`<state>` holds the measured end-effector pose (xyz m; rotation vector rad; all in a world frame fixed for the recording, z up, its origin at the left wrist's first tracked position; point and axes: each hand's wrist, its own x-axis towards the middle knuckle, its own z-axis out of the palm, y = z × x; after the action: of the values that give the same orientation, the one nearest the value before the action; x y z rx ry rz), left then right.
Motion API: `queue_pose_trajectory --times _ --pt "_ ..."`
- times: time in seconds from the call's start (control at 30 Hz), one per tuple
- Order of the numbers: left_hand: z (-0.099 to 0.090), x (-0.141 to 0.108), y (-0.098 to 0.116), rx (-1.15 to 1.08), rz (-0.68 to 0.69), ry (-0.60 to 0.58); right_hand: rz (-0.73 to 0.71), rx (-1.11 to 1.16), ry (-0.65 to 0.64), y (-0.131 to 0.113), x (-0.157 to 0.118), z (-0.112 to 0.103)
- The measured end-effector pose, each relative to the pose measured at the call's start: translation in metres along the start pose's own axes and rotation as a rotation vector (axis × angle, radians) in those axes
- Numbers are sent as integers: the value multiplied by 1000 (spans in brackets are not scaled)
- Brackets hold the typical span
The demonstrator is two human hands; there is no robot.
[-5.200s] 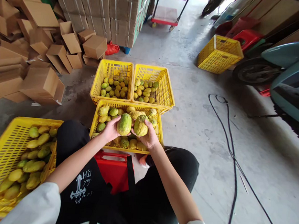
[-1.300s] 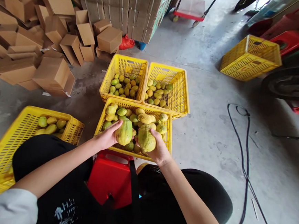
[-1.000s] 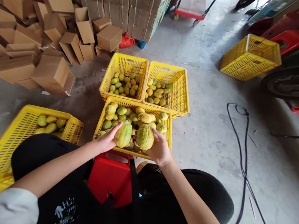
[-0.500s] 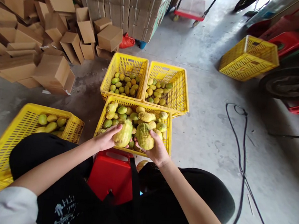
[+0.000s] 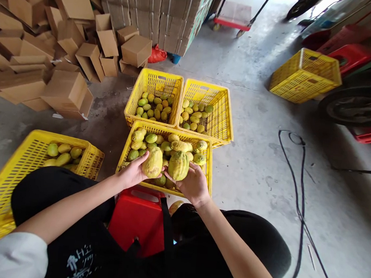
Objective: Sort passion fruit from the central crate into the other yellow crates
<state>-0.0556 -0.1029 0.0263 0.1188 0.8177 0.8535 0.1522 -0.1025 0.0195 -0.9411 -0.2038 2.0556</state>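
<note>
My left hand [image 5: 134, 169] is closed around a smooth-sided yellow papaya [image 5: 153, 162], thumb along its upper left side. In my right hand [image 5: 196, 183] lies a greener, ridged papaya [image 5: 178, 166], cradled from below and from the right with the fingers partly hidden under it. The two fruits are side by side, a narrow gap between them. Both are held over the near yellow crate [image 5: 209, 175], where several green and yellow papayas [image 5: 151, 138] lie, some hidden by my hands.
Two yellow crates [image 5: 156, 73] [image 5: 229, 112] with more fruit stand behind the near one. Another crate [image 5: 38, 134] is beside my left knee. A red stool [image 5: 136, 225] sits between my legs. Cardboard boxes [image 5: 64, 88] pile up at left; a black cable [image 5: 302, 182] lies on the right floor.
The right-hand papaya has been turned, showing a different ridged side, and my right thumb has come off its front. The left-hand papaya has turned and risen slightly.
</note>
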Motion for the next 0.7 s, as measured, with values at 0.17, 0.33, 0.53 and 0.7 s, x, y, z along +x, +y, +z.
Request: queue_pose_trajectory --times 0.17,0.33,0.53,0.7 --pt "1 0 -1 46 91 74 -10 -55 22 4 -2 3" --pt "0 -2 -2 56 38 56 29 -96 -7 7 -2 0" --pt "-2 -1 2 -44 -13 16 63 -41 -13 2 -2 -1" --pt "1 0 3 -43 -18 46 45 0 -38 1 -1 4"
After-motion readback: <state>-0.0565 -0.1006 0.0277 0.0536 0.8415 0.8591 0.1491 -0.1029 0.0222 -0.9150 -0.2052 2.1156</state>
